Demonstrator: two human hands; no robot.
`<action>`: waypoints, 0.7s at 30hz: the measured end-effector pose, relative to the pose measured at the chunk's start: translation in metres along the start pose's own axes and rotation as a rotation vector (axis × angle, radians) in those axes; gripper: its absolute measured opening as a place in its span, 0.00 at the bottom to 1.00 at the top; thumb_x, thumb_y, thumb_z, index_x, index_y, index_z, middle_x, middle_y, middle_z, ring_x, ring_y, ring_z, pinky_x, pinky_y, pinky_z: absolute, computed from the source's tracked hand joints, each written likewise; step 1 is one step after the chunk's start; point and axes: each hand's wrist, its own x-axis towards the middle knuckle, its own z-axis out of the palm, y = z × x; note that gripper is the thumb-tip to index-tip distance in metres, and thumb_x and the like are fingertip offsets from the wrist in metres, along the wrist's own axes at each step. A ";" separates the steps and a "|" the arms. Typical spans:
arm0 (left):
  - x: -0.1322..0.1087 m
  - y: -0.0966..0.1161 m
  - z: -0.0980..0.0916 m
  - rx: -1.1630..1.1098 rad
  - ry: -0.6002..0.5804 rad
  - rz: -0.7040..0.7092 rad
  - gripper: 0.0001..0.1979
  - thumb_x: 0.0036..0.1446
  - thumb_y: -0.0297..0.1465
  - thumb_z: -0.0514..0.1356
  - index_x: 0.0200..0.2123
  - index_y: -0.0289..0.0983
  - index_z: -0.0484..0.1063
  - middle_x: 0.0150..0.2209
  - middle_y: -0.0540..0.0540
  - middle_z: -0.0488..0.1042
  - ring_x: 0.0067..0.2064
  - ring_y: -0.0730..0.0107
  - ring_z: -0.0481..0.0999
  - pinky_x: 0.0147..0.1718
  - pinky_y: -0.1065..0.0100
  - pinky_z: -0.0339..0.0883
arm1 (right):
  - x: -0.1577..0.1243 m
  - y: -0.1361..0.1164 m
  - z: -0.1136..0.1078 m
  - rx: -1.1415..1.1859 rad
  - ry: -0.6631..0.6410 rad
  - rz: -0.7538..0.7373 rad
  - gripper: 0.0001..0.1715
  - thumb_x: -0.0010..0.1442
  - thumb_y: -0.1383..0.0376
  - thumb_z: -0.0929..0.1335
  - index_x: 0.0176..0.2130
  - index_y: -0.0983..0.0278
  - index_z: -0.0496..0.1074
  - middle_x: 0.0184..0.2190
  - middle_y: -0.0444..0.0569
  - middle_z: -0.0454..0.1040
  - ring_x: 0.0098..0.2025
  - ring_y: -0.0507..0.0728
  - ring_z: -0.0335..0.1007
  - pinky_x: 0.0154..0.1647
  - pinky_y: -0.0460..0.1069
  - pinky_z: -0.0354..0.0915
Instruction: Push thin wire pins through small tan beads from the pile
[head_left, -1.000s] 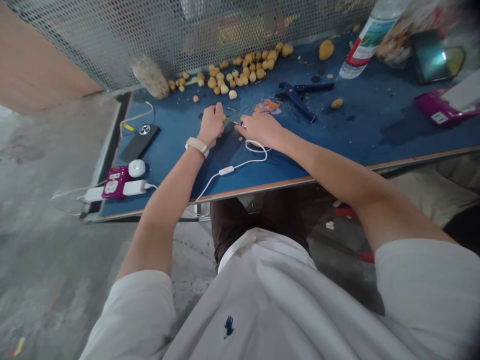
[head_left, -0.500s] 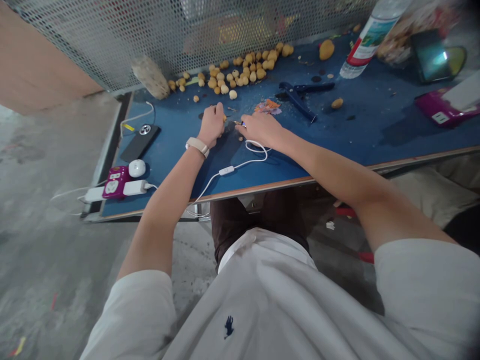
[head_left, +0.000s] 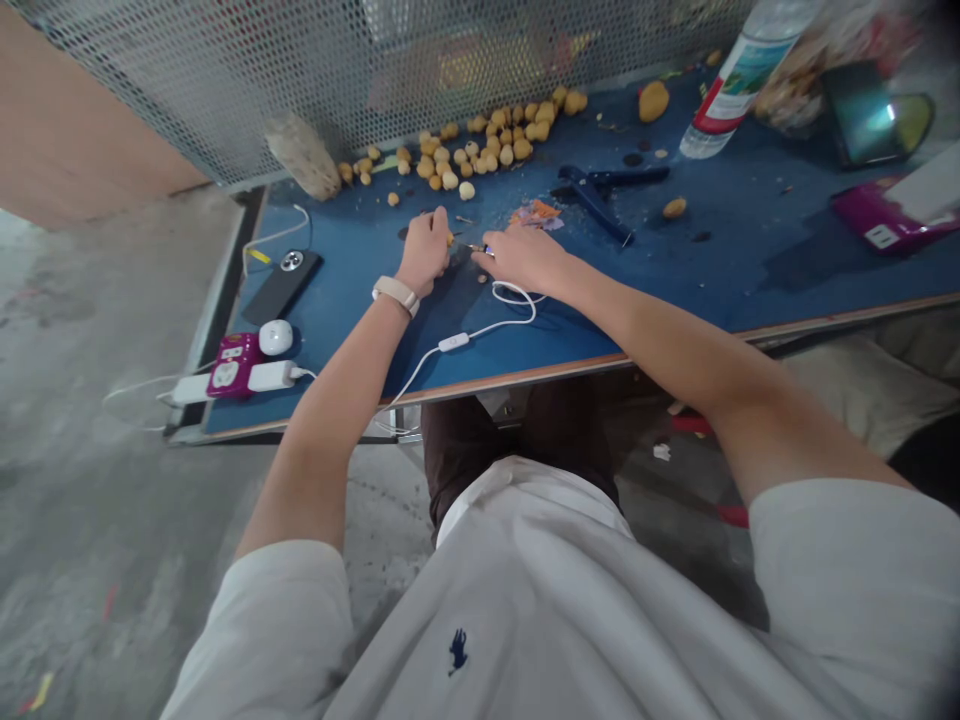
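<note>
Over the blue tabletop (head_left: 577, 290), my left hand (head_left: 426, 250) is closed with a small yellowish piece (head_left: 450, 240) at its fingertips. A pale band circles that wrist. Just to its right, my right hand (head_left: 525, 258) is wrapped round a slim corded tool (head_left: 489, 250) whose thin metal tip points at the yellowish piece. Whether tip and piece touch is too small to tell. The tool's body is mostly hidden by my fingers. A white cable (head_left: 495, 325) with an inline switch loops below that hand. Orange and purple crumpled paper (head_left: 536, 214) lies behind it.
Several tan nut-like balls (head_left: 495, 145) are heaped along the perforated metal screen (head_left: 315, 70). Blue-handled pliers (head_left: 600, 200) and a water bottle (head_left: 735, 90) are at right. On the left are a phone (head_left: 283, 285), a purple power adapter (head_left: 234, 365) and a whitish cylinder (head_left: 301, 155).
</note>
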 end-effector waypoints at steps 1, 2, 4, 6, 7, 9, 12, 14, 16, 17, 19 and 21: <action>-0.001 0.001 0.000 0.001 0.000 0.002 0.25 0.96 0.50 0.59 0.42 0.45 0.66 0.33 0.54 0.56 0.28 0.70 0.69 0.31 0.71 0.72 | 0.000 0.000 0.000 -0.004 0.005 0.002 0.47 0.95 0.40 0.59 0.74 0.73 0.85 0.61 0.79 0.90 0.68 0.86 0.88 0.74 0.74 0.76; -0.002 0.003 0.000 0.000 0.003 -0.003 0.25 0.96 0.50 0.58 0.42 0.45 0.66 0.33 0.54 0.56 0.29 0.69 0.70 0.31 0.71 0.73 | -0.001 0.000 -0.001 -0.006 0.005 0.003 0.47 0.95 0.40 0.58 0.74 0.74 0.85 0.62 0.79 0.90 0.68 0.86 0.88 0.74 0.74 0.76; -0.004 0.006 0.000 -0.007 0.018 -0.030 0.24 0.97 0.49 0.56 0.43 0.44 0.66 0.32 0.53 0.56 0.30 0.68 0.72 0.31 0.70 0.74 | 0.000 0.000 -0.001 -0.006 -0.005 0.002 0.48 0.95 0.40 0.58 0.74 0.74 0.85 0.62 0.79 0.90 0.68 0.86 0.88 0.74 0.74 0.76; -0.006 0.009 0.001 -0.025 0.030 -0.054 0.23 0.98 0.47 0.54 0.43 0.44 0.66 0.32 0.54 0.55 0.29 0.68 0.72 0.31 0.71 0.73 | 0.000 0.001 0.000 0.003 -0.018 -0.007 0.48 0.95 0.38 0.59 0.74 0.74 0.85 0.63 0.79 0.90 0.67 0.85 0.88 0.74 0.73 0.76; -0.007 0.010 0.001 -0.036 0.031 -0.059 0.23 0.98 0.46 0.54 0.43 0.44 0.66 0.32 0.54 0.54 0.29 0.68 0.71 0.31 0.71 0.73 | 0.000 0.001 0.000 0.007 -0.019 -0.011 0.48 0.94 0.38 0.60 0.73 0.73 0.85 0.63 0.79 0.90 0.68 0.85 0.88 0.74 0.72 0.76; -0.008 0.013 0.001 -0.055 0.028 -0.052 0.24 0.97 0.48 0.56 0.43 0.45 0.66 0.31 0.55 0.54 0.29 0.69 0.71 0.31 0.71 0.73 | 0.001 0.002 0.001 0.015 -0.008 -0.010 0.46 0.95 0.38 0.60 0.73 0.72 0.86 0.63 0.78 0.90 0.68 0.84 0.88 0.74 0.71 0.76; -0.010 0.014 0.001 -0.054 0.013 -0.023 0.26 0.96 0.53 0.59 0.42 0.45 0.66 0.32 0.54 0.55 0.30 0.68 0.74 0.33 0.69 0.75 | 0.001 0.001 0.001 0.022 0.003 0.015 0.43 0.95 0.41 0.61 0.72 0.72 0.86 0.64 0.77 0.90 0.69 0.84 0.88 0.74 0.71 0.76; -0.011 0.015 0.001 -0.045 0.007 -0.013 0.27 0.95 0.55 0.59 0.42 0.45 0.66 0.33 0.54 0.55 0.31 0.66 0.75 0.34 0.67 0.77 | 0.000 0.000 -0.001 0.026 -0.007 0.019 0.42 0.95 0.41 0.62 0.73 0.71 0.86 0.63 0.77 0.90 0.70 0.84 0.88 0.75 0.72 0.76; -0.012 0.016 0.001 -0.031 0.007 -0.015 0.28 0.95 0.55 0.59 0.41 0.45 0.65 0.32 0.53 0.55 0.31 0.65 0.75 0.34 0.66 0.77 | -0.001 -0.001 -0.002 0.027 -0.022 0.015 0.42 0.95 0.41 0.62 0.73 0.71 0.86 0.63 0.77 0.90 0.70 0.84 0.88 0.75 0.72 0.76; -0.012 0.016 0.000 -0.025 0.006 -0.015 0.28 0.94 0.55 0.60 0.41 0.45 0.65 0.32 0.53 0.55 0.31 0.64 0.75 0.34 0.65 0.78 | -0.001 -0.001 -0.002 0.027 -0.027 0.013 0.43 0.94 0.40 0.62 0.73 0.71 0.86 0.63 0.78 0.90 0.70 0.85 0.88 0.74 0.72 0.76; -0.014 0.017 0.000 -0.018 -0.002 -0.003 0.28 0.93 0.55 0.62 0.40 0.46 0.65 0.32 0.53 0.55 0.32 0.63 0.75 0.34 0.64 0.79 | 0.000 0.000 -0.002 0.032 -0.024 0.011 0.45 0.94 0.39 0.62 0.73 0.72 0.86 0.62 0.78 0.90 0.69 0.85 0.88 0.72 0.71 0.77; -0.015 0.019 0.000 -0.019 -0.011 0.016 0.27 0.92 0.55 0.64 0.40 0.46 0.65 0.32 0.53 0.55 0.33 0.62 0.76 0.35 0.64 0.80 | 0.001 0.002 -0.001 0.034 -0.012 0.004 0.47 0.94 0.37 0.61 0.74 0.71 0.86 0.60 0.77 0.91 0.68 0.85 0.89 0.71 0.71 0.78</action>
